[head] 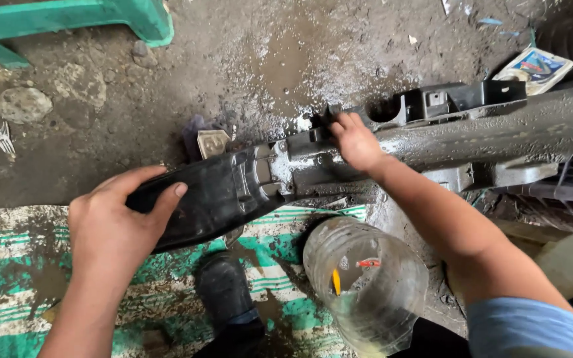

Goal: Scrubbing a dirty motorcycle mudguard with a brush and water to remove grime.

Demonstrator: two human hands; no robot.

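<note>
Left hand (117,222): fingers wrapped over the narrow black end of a long, wet, mud-streaked plastic panel (339,162), gripping it; right hand (354,141): fingers pressed down on the panel's upper edge near its middle, whether gripping cannot be told. The panel lies across the wet dirt floor (246,59), its black end over the top edge of a green-striped mat (8,272). Nearby: cut clear plastic bottle (364,288) just below the panel, black shoe (223,292) on the mat, green stool (67,20) at the far left.

Both hands (117,222) grip a wet black panel (260,179).
</note>
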